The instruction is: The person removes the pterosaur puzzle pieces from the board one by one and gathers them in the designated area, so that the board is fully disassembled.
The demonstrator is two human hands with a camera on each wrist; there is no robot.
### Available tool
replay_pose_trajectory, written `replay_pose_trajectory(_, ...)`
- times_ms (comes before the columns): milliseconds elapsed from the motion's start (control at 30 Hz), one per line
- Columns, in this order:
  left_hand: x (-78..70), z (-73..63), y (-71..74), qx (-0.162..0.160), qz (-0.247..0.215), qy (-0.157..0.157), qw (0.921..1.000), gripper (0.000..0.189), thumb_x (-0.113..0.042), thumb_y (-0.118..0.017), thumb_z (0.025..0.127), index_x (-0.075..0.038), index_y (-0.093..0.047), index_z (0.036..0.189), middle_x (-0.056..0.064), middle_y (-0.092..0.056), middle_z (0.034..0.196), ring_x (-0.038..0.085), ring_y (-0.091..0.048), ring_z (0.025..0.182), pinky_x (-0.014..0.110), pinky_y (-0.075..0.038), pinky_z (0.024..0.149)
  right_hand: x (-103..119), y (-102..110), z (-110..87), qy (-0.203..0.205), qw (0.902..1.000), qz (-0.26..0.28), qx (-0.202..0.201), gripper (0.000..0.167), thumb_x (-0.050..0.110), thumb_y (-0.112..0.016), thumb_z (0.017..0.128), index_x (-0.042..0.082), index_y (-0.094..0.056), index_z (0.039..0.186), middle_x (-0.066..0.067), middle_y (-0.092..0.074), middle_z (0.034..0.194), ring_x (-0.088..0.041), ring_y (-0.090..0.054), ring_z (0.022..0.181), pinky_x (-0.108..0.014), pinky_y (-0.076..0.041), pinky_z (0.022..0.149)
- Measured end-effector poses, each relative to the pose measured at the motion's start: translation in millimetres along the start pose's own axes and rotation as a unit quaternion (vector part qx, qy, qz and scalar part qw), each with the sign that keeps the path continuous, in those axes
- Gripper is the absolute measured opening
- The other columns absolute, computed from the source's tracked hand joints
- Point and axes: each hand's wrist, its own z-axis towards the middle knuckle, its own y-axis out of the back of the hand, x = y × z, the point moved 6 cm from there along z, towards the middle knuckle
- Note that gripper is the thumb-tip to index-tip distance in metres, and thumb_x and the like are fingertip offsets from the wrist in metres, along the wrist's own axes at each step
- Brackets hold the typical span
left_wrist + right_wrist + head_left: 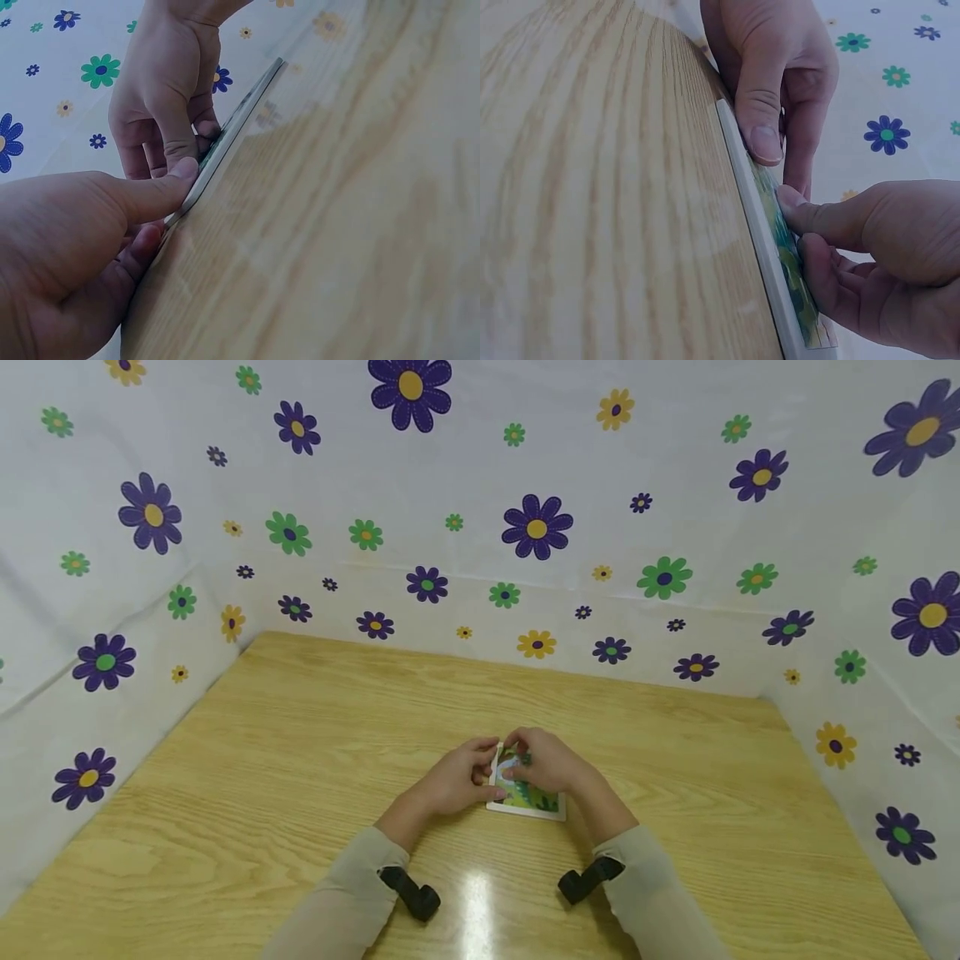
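Note:
A small square picture board (536, 802) with a white rim and a green, yellow and blue picture lies flat on the table. My left hand (453, 779) grips its left edge, with the thumb on the near left corner. In the left wrist view that thumb (169, 191) presses the rim from above. My right hand (551, 758) is over the picture, fingers bent and thumb on its surface. The right wrist view shows the right thumb and a bent finger (821, 270) touching the picture (786, 251); whether they pinch a separate piece is hidden.
The wood-grain table (300, 727) spreads around the board. A white cloth with flowers (465, 468) stands along the back and both sides. Black straps with small dark mounts (411, 893) are on both sleeves.

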Motion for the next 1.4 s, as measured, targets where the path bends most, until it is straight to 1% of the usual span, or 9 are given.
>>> replay_pose_trajectory(167,-2.7,-0.4,0.6,-0.007,0.006,-0.005,0.9999,0.076,-0.021,-0.076,0.090,0.002,-0.038,0.152,0.010,-0.042,0.152,0.014,-0.051,0.092,0.025,-0.045,0.077,0.9,1.3,-4.0,0.002,0.9998,-0.006,-0.020,0.038,0.019,-0.073,0.093,0.005,-0.059,0.126,-0.015,-0.054,0.123,-0.026,-0.056,0.109,-0.043,-0.050,0.095)
replay_pose_trajectory(300,-3.0,-0.7,1.6,-0.012,0.011,-0.006,0.9999,0.074,-0.021,-0.076,0.090,0.002,-0.040,0.151,0.012,-0.039,0.156,0.014,-0.051,0.090,0.025,-0.045,0.077,2.6,1.1,-6.8,0.007,0.9992,0.002,-0.040,0.040,0.018,-0.073,0.093,0.004,-0.058,0.127,-0.016,-0.053,0.130,-0.030,-0.055,0.118,-0.047,-0.047,0.102)
replay_pose_trajectory(400,-1.3,-0.7,2.3,-0.011,0.012,-0.004,0.9999,0.075,-0.022,-0.076,0.090,0.002,-0.039,0.151,0.011,-0.043,0.152,0.013,-0.051,0.089,0.024,-0.045,0.077,4.3,-0.1,-8.4,0.021,0.9982,0.006,-0.056,0.044,0.017,-0.073,0.092,0.003,-0.059,0.132,-0.015,-0.055,0.128,-0.026,-0.059,0.106,-0.043,-0.050,0.095)
replay_pose_trajectory(567,1.3,1.1,5.4,-0.014,0.008,0.003,0.9999,0.079,-0.021,-0.076,0.090,0.000,-0.035,0.153,0.007,-0.052,0.127,0.013,-0.049,0.087,0.024,-0.044,0.074,8.8,-1.7,-10.1,0.063,0.9953,0.004,-0.074,0.049,0.013,-0.070,0.094,0.001,-0.057,0.139,-0.019,-0.054,0.126,-0.016,-0.056,0.083,-0.030,-0.050,0.075)
replay_pose_trajectory(667,2.1,1.6,5.9,-0.014,0.003,0.002,0.9999,0.079,-0.020,-0.076,0.090,0.001,-0.035,0.153,0.007,-0.051,0.126,0.014,-0.050,0.087,0.024,-0.044,0.074,10.3,-2.5,-8.8,0.060,0.9952,-0.002,-0.078,0.045,0.013,-0.070,0.095,0.001,-0.059,0.137,-0.019,-0.054,0.125,-0.015,-0.056,0.085,-0.028,-0.050,0.074)
replay_pose_trajectory(833,2.7,2.7,1.6,-0.007,-0.001,-0.003,1.0000,0.077,-0.020,-0.076,0.090,0.002,-0.037,0.152,0.009,-0.048,0.140,0.013,-0.049,0.089,0.023,-0.044,0.075,9.1,-2.2,-6.0,0.026,0.9969,0.000,-0.074,0.037,0.013,-0.069,0.095,0.000,-0.063,0.129,-0.016,-0.059,0.117,-0.021,-0.061,0.094,-0.034,-0.054,0.079)
replay_pose_trajectory(1067,2.0,4.2,-1.4,-0.004,-0.001,0.002,1.0000,0.078,-0.021,-0.076,0.090,0.001,-0.036,0.153,0.009,-0.043,0.150,0.014,-0.049,0.091,0.025,-0.044,0.077,2.5,2.4,-8.0,-0.003,0.9949,0.054,-0.085,0.023,0.013,-0.069,0.095,0.006,-0.060,0.114,-0.010,-0.064,0.113,-0.026,-0.067,0.103,-0.038,-0.056,0.086)
replay_pose_trajectory(1267,0.3,3.6,0.4,-0.007,0.006,0.010,0.9999,0.079,-0.021,-0.077,0.089,0.000,-0.036,0.153,0.008,-0.050,0.138,0.014,-0.049,0.089,0.025,-0.043,0.076,-6.9,2.9,-13.0,-0.008,0.9897,0.078,-0.120,0.015,0.017,-0.068,0.096,0.010,-0.062,0.107,-0.006,-0.067,0.108,-0.023,-0.069,0.100,-0.037,-0.057,0.084)
replay_pose_trajectory(1400,-0.7,3.3,0.9,-0.008,0.004,0.015,0.9999,0.078,-0.021,-0.077,0.089,0.001,-0.038,0.152,0.008,-0.046,0.146,0.013,-0.050,0.092,0.026,-0.044,0.079,-15.5,5.1,-18.0,-0.024,0.9821,0.112,-0.149,0.013,0.018,-0.068,0.097,0.009,-0.065,0.106,-0.007,-0.069,0.104,-0.021,-0.068,0.093,-0.034,-0.056,0.081)
